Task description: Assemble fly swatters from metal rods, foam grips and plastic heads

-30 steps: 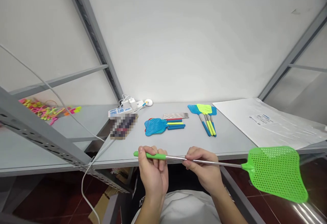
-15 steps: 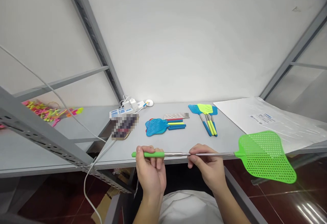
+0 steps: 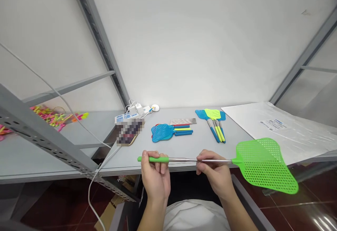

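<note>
A bright green fly swatter (image 3: 265, 166) with a telescopic metal rod lies level across both hands, above the table's front edge. Its green handle is pinched between the thumb and fingers of my left hand (image 3: 156, 176). My right hand (image 3: 214, 171) grips the thin metal rod around its middle, and the perforated paddle sticks out to the right of it. Behind my left hand, blue swatter heads (image 3: 162, 132) lie stacked with several loose handles (image 3: 183, 132). Several thin metal rods (image 3: 183, 121) sit just beyond them. Assembled blue and yellow swatters (image 3: 212, 115) lie fanned farther right.
A white plastic package (image 3: 279, 129) with a label covers the table's right side. At the back left are a power strip (image 3: 126, 117) with chargers and a blurred-out item (image 3: 130, 132). Metal shelf posts (image 3: 100, 38) flank the table, and a white cable (image 3: 92, 189) hangs at left.
The swatter has become shorter: its paddle has come in toward my right hand, with less rod showing between them. My left hand keeps its hold on the handle. The view has shifted slightly.
</note>
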The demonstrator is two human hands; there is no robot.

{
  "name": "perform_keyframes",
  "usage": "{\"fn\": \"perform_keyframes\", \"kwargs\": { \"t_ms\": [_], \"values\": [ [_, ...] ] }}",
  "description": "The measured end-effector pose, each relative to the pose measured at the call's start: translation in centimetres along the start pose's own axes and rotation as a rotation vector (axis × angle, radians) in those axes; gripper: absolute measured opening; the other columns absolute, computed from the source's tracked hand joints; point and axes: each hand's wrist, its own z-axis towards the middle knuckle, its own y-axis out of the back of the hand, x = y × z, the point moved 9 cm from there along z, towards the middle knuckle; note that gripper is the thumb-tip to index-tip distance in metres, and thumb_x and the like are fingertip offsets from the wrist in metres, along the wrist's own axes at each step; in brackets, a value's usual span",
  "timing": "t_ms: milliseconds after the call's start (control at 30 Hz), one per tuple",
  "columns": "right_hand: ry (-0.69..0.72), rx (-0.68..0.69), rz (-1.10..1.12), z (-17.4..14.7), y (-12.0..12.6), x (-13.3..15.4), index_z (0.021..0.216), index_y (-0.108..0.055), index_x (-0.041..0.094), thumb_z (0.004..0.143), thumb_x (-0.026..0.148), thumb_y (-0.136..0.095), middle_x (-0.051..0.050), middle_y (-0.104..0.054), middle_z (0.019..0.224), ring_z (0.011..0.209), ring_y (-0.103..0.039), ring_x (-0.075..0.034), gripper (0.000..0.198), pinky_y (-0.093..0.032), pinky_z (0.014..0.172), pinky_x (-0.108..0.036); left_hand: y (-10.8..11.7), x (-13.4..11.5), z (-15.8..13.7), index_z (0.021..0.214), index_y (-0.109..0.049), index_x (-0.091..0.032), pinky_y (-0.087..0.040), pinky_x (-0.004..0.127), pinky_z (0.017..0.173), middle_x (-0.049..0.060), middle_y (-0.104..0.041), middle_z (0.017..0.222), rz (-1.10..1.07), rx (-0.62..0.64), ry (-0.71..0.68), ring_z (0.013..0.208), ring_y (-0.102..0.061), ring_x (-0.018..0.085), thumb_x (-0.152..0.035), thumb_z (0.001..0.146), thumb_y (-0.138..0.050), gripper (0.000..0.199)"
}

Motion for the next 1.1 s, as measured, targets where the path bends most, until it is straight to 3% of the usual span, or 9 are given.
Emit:
{"fn": "perform_keyframes", "kwargs": {
  "t_ms": [233, 367, 500, 633, 700, 833, 933, 1000, 1100],
  "values": [
    [0.012, -0.031, 0.092, -0.5, -1.2, -0.5, 0.082, -0.073, 0.025, 0.079, 0.018, -0.076, 0.001, -0.064, 0.076, 0.055, -0.061, -0.011, 0.008, -0.048, 0.049, -0.025, -1.0, 1.4, -1.5, 0.064, -0.05, -0.018, -0.035, 0.021, 0.046, -0.008, -0.034, 0.049, -0.035, 0.012, 0.057, 0.037, -0.029, 0.005, -0.044, 0.095, -0.054, 0.041],
    [-0.015, -0.08, 0.083, -0.3, 0.5, -1.4, 0.085, -0.073, 0.024, 0.078, 0.019, -0.077, 0.002, -0.061, 0.075, 0.055, -0.059, -0.01, 0.009, -0.046, 0.049, -0.025, -0.9, 2.5, -1.8, 0.068, -0.055, -0.018, -0.035, 0.02, 0.046, -0.009, -0.032, 0.047, 0.016, 0.011, 0.102, 0.038, -0.031, 0.005, -0.046, 0.093, -0.058, 0.038],
    [0.014, -0.11, 0.106, 0.2, 2.6, -0.7, 0.09, -0.071, 0.025, 0.082, 0.027, -0.075, 0.003, -0.057, 0.073, 0.057, -0.057, -0.011, 0.009, -0.046, 0.053, -0.027, 0.1, 1.0, -0.4, 0.068, -0.055, -0.018, -0.036, 0.019, 0.048, -0.009, -0.032, 0.046, 0.016, -0.04, 0.034, 0.037, -0.031, 0.004, -0.046, 0.092, -0.059, 0.037],
    [0.002, -0.283, 0.168, -0.2, 3.6, -0.9, 0.09, -0.065, 0.026, 0.091, 0.04, -0.064, 0.003, -0.054, 0.07, 0.056, -0.052, -0.012, 0.014, -0.045, 0.053, -0.028, 0.0, 0.8, -0.3, 0.069, -0.054, -0.019, -0.035, 0.019, 0.047, -0.009, -0.031, 0.045, 0.007, -0.035, 0.019, 0.037, -0.031, 0.005, -0.047, 0.092, -0.058, 0.037],
    [-0.016, -0.315, 0.143, -0.7, 2.8, -1.6, 0.089, -0.065, 0.025, 0.091, 0.04, -0.064, 0.003, -0.056, 0.066, 0.055, -0.052, -0.012, 0.015, -0.044, 0.053, -0.027, -0.3, 1.9, -1.0, 0.07, -0.055, -0.019, -0.034, 0.02, 0.045, -0.009, -0.031, 0.046, 0.003, -0.03, 0.056, 0.037, -0.03, 0.005, -0.048, 0.093, -0.057, 0.037],
    [-0.032, -0.204, 0.141, -1.4, 0.1, -3.1, 0.092, -0.069, 0.023, 0.091, 0.039, -0.065, 0.005, -0.05, 0.052, 0.05, -0.049, -0.011, 0.016, -0.042, 0.053, -0.027, -0.6, 4.0, -2.4, 0.071, -0.056, -0.019, -0.032, 0.02, 0.044, -0.009, -0.033, 0.046, 0.0, -0.038, 0.141, 0.037, -0.031, 0.006, -0.048, 0.094, -0.055, 0.038],
    [-0.018, -0.206, 0.176, -1.4, 0.4, -2.8, 0.097, -0.07, 0.023, 0.086, 0.044, -0.07, 0.004, -0.052, 0.057, 0.052, -0.049, -0.012, 0.023, -0.043, 0.053, -0.027, -0.4, 3.7, -2.2, 0.071, -0.058, -0.018, -0.033, 0.02, 0.045, -0.009, -0.031, 0.044, 0.017, -0.045, 0.141, 0.038, -0.031, 0.006, -0.047, 0.094, -0.055, 0.037],
    [0.012, -0.269, 0.21, -1.1, 1.6, -1.8, 0.097, -0.069, 0.023, 0.083, 0.051, -0.071, 0.002, -0.055, 0.064, 0.056, -0.05, -0.013, 0.031, -0.045, 0.053, -0.029, -0.2, 2.8, -1.6, 0.071, -0.059, -0.018, -0.033, 0.019, 0.046, -0.009, -0.031, 0.044, 0.025, -0.048, 0.108, 0.038, -0.032, 0.005, -0.046, 0.094, -0.055, 0.037],
    [0.041, -0.483, 0.215, -1.3, 4.1, -0.5, 0.096, -0.065, 0.025, 0.083, 0.047, -0.071, -0.001, -0.059, 0.078, 0.062, -0.053, -0.015, 0.027, -0.047, 0.05, -0.029, -0.1, 2.0, -1.1, 0.072, -0.06, -0.017, -0.036, 0.02, 0.048, -0.008, -0.032, 0.044, 0.035, -0.045, 0.074, 0.038, -0.033, 0.005, -0.044, 0.095, -0.054, 0.036]
  ]
}}
